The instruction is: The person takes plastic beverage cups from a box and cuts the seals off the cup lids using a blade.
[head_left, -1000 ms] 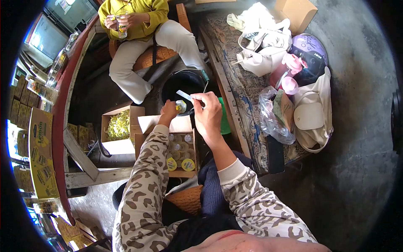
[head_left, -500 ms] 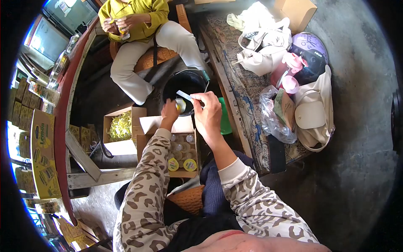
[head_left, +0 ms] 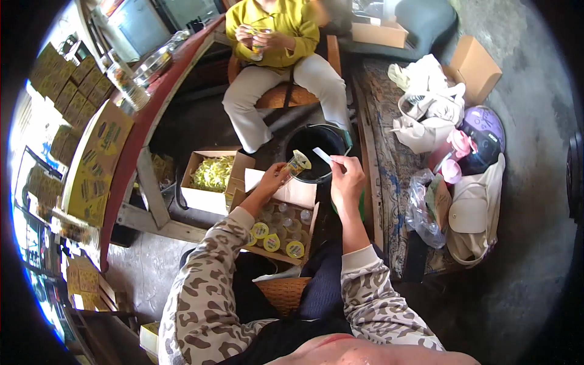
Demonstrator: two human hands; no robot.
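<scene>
My left hand is closed round a small clear plastic cup with a yellow printed lid. The cup is tilted, its lid turned toward the black bucket. In my right hand, a thin, flat whitish strip is pinched between thumb and fingers; its exact kind is unclear. The strip points at the cup but stays apart from it. Below my hands, an open cardboard box holds several cups, some showing yellow lids and others lying with clear bottoms up.
Across from me sits a person in a yellow shirt, holding a similar cup. A carton of yellow-green strips stands left of my box. Bags and a cap lie on the patterned bench at right. A red-edged table curves along the left.
The view has swung left, so the surroundings appear farther right. My left hand has drawn the cup back from over the bucket, and its lid now shows. My right hand keeps the strip.
</scene>
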